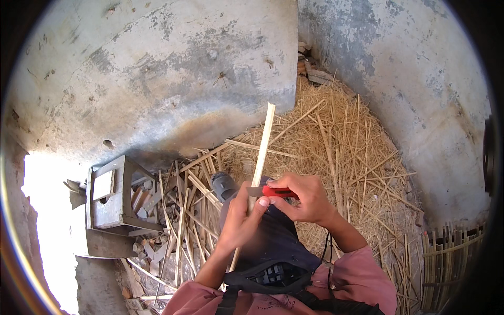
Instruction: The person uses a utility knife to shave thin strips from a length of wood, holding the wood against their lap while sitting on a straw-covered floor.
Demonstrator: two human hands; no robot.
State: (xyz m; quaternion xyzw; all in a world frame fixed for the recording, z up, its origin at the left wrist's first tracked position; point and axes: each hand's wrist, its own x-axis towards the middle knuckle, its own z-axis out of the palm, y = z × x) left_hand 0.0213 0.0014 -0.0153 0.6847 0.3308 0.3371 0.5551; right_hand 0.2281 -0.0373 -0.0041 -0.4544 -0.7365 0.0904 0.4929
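A long pale strip of split bamboo or wood [264,139] slants up and away from my lap, its far end standing free above the shavings. My left hand [239,223] is closed around its lower part, thumb along the side. In my right hand [307,199] is a red-handled utility knife [272,192], gripped with the thumb on top. Its blade [254,191] points left and lies across the strip, right beside my left fingers. How deep the edge sits in the strip cannot be made out.
Thin shavings [315,142] and loose strips [184,226] cover the floor around my dark-trousered leg and grey shoe [224,185]. A wooden box frame [113,194] stands at left, near rubble. Worn plaster walls [199,68] close in behind. A slatted panel [449,257] leans at lower right.
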